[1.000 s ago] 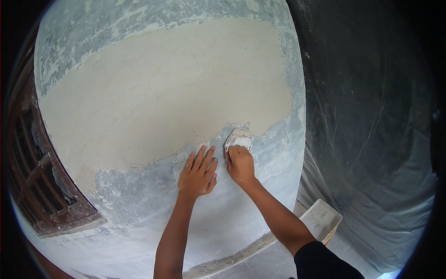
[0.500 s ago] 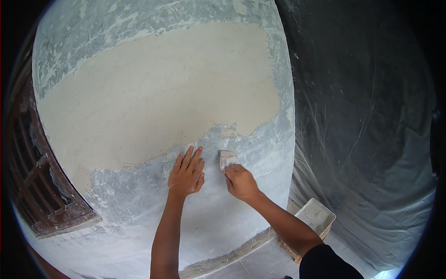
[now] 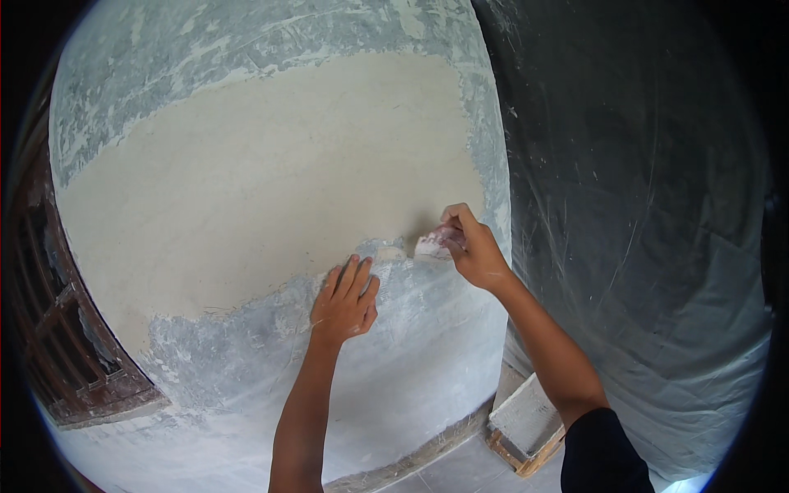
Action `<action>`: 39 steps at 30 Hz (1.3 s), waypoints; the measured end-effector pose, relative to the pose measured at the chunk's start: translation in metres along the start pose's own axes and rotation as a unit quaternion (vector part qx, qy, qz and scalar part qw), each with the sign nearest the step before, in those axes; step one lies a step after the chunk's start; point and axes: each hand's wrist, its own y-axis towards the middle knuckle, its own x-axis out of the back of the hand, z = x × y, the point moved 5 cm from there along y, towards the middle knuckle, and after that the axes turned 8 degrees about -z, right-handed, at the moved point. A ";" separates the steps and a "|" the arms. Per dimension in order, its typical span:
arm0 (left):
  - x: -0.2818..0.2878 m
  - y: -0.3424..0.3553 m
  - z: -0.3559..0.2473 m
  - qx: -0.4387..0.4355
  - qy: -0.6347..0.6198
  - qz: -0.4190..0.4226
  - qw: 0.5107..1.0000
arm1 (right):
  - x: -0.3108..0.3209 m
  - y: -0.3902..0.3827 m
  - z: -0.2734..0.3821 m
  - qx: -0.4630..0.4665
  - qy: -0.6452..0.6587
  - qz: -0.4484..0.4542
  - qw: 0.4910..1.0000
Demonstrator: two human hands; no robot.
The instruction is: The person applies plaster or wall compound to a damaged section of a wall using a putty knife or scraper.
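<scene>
My left hand lies flat on the wall with its fingers stretched out, just under the ragged lower edge of a cream plaster patch. To its right, my right hand grips a putty knife caked with pale filler. The blade rests at or close to the wall near the patch's lower right edge; whether it touches cannot be seen for certain. Bare grey wall shows below the patch, with whitish smears on it.
A dark plastic sheet hangs along the right side. Down on the tiled floor, a tray holding pale filler sits on a wooden stand. At the left, a brown wooden window frame with bars is set in the wall.
My right hand has moved up and to the right with the putty knife, turning its wrist so the blade now points left. The left hand stays flat on the wall, and the view has shifted slightly.
</scene>
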 end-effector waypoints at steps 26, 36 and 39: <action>-0.001 -0.002 -0.001 0.009 0.021 -0.003 1.000 | -0.019 0.027 -0.026 0.037 -0.014 -0.030 0.999; 0.001 -0.002 -0.001 0.005 0.035 0.000 0.999 | -0.004 0.035 -0.022 0.018 0.037 -0.146 0.988; -0.001 -0.003 0.000 0.005 0.034 0.000 0.999 | -0.024 0.023 -0.016 -0.015 0.076 -0.021 0.997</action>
